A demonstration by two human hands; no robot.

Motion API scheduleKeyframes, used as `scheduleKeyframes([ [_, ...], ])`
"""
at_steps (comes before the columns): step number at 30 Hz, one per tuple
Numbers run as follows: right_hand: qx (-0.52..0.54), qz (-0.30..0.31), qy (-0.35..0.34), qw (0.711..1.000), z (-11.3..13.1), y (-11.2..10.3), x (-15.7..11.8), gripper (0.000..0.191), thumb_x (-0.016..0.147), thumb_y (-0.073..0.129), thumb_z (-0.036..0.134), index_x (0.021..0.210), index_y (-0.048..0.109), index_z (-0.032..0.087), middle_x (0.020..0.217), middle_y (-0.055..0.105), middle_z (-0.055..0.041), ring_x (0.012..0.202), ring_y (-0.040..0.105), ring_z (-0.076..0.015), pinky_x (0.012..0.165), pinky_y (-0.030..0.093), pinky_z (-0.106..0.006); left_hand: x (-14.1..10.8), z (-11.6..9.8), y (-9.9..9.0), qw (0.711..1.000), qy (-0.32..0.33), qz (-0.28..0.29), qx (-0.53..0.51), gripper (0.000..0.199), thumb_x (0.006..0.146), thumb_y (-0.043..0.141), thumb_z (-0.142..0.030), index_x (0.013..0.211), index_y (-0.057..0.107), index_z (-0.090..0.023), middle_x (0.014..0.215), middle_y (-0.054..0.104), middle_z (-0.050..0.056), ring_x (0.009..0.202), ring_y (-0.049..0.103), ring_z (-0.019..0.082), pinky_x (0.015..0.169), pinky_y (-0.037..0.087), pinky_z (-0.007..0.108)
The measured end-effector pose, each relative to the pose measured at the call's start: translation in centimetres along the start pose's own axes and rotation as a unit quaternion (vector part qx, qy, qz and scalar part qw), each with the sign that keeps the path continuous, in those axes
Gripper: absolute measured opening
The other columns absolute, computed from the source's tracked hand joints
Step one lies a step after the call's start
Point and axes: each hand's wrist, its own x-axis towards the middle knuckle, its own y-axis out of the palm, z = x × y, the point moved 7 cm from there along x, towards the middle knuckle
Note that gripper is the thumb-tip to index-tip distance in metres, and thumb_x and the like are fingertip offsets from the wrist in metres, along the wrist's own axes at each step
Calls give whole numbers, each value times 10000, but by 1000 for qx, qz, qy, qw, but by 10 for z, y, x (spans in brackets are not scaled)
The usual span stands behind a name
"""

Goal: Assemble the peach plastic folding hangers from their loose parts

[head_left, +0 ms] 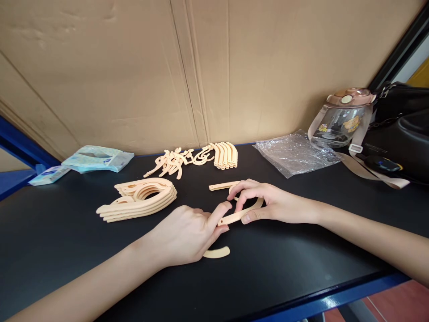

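A beige, curved piece with a small hole at its end, looking like a folding clothes hanger frame (233, 218), is held just above the black table. My right hand (268, 201) is closed on its curved side, thumb in front and fingers behind. At its near end, my left hand (194, 232) pinches with thumb and index finger; its other fingers are curled and partly hidden. Under my left hand lies a loose curved beige strip (217, 253), partly covered by the hand. To the left, similar hanger frames (137, 200) are stacked.
Behind lie a pile of loose beige curved pieces (170, 161) and a row of curved arms (225, 155). Crumpled clear plastic (296, 154), a strapped bottle (346, 118) and a black bag (402, 134) are at right. Tissue packs (97, 158) sit at left. Cardboard (134, 76) stands behind the table (291, 273).
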Motion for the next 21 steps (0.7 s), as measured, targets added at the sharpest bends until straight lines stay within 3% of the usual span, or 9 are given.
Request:
scheduleKeyframes([
  [6, 12, 5, 5, 1000, 0, 2, 1, 105, 853, 659, 292, 889, 663, 194, 1161, 552, -50, 1100, 551, -176, 857, 496, -301, -1, -4, 0, 999, 8, -8, 35, 323, 1025, 248, -242, 1256, 421, -98, 531, 612, 1, 429, 610, 200, 397, 292, 250],
  [13, 38, 7, -9, 999, 4, 4, 1, 135, 850, 657, 311, 913, 663, 190, 1202, 555, -61, 1107, 563, -190, 866, 510, -314, -1, -5, -2, 998, 12, -27, 50, 308, 1017, 268, -225, 1286, 364, -111, 558, 602, -22, 422, 579, 189, 402, 272, 276],
  [18, -3, -4, -23, 1000, 3, 2, 1, 123, 850, 658, 289, 937, 655, 202, 1182, 559, -43, 1148, 541, -179, 920, 491, -321, -1, 1, -9, 996, -17, -81, -36, 214, 986, 376, -349, 1034, 474, -165, 701, 608, 1, 570, 589, 163, 466, 338, 254],
  [21, -78, -13, -48, 996, 6, 1, 0, 116, 844, 673, 274, 942, 658, 213, 1137, 584, -36, 1168, 518, -177, 994, 433, -328, 0, 5, -10, 991, -37, -88, -89, 104, 921, 410, -240, 838, 452, -197, 725, 557, 4, 637, 532, 167, 503, 331, 262],
])
